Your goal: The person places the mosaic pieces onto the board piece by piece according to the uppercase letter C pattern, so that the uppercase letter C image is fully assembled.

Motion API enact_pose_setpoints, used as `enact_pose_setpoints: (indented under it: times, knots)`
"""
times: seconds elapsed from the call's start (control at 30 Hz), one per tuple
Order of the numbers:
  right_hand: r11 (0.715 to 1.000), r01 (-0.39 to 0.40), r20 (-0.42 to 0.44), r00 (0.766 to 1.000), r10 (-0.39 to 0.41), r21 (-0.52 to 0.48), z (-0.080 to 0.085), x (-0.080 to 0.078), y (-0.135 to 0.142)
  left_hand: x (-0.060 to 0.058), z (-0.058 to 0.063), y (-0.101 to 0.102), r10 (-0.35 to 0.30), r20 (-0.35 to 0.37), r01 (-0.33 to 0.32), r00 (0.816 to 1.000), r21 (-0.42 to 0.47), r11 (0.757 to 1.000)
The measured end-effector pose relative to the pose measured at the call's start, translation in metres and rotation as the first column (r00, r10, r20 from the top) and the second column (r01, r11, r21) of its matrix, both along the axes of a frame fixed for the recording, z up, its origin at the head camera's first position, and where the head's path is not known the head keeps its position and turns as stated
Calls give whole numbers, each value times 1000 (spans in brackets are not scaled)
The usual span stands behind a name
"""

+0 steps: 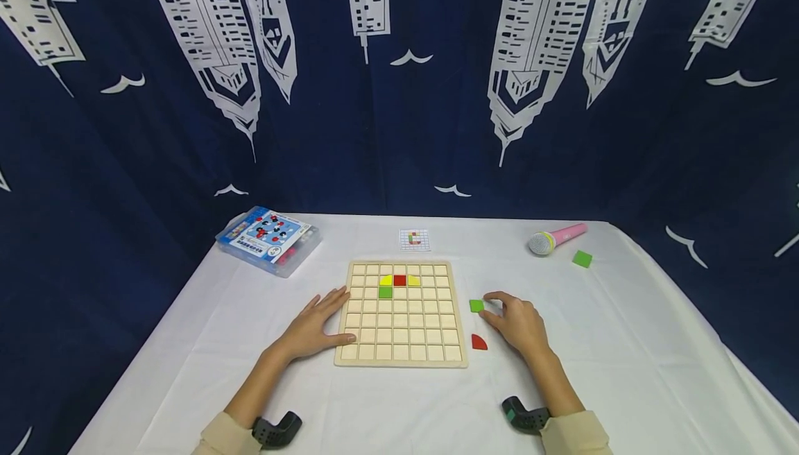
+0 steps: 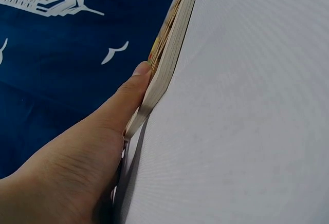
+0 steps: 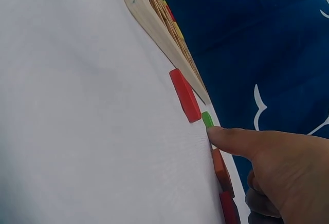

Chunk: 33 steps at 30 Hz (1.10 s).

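Note:
A wooden grid board [image 1: 401, 361] lies on the table. In its upper rows sit a yellow piece [image 1: 386, 280], a red square [image 1: 399, 280], another yellow piece [image 1: 413, 281] and a green square [image 1: 385, 293]. My left hand [image 1: 315, 325] rests along the board's left side, fingers spread, with the thumb over the lower edge. Right of the board, my right hand [image 1: 518, 323] pinches a loose green square tile [image 1: 476, 306] between thumb and index finger. A red quarter-round piece [image 1: 478, 342] lies just below it. Under the hand, the right wrist view shows an orange-red piece [image 3: 222, 172] and a red piece [image 3: 230, 208].
A small pattern card [image 1: 415, 239] lies behind the board. At the back left stands a clear plastic case [image 1: 268, 240] with a blue label. A pink microphone [image 1: 557, 238] and another green tile [image 1: 582, 259] lie at the back right. A dark patterned curtain [image 1: 374, 129] hangs behind the table.

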State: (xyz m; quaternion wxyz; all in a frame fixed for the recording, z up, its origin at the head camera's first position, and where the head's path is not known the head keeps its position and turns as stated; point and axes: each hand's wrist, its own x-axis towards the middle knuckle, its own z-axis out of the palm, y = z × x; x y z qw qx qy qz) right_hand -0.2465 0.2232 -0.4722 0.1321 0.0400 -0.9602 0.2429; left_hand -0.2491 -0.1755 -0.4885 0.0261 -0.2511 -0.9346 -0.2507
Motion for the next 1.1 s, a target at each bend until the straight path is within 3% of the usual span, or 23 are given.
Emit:
enact_pose_setpoints:
  times: [0.27,0.47,0.73,0.93,1.1]
  knots:
    - [999,-30,-7,1000,30,-23,1,-2,-1,0,1,0,5,12,-5,1000,-4,1000]
    - [995,-70,-73,995,65,-69,8,-3,-12,0,1,1,2,2,-2,1000,-3,1000]
    - [976,-193,-113,977,182,-96,19,-6,-77,2,0,1,2,-9,-2,1000,3,1000]
    - [950,-297,-96,953,288,-94,15,-8,-127,1,1,1,1,-13,-1,1000,-1,1000]
    - [949,-307,-68,951,302,-70,8,-11,-148,2,3,1,0,6,0,1000,5,1000]
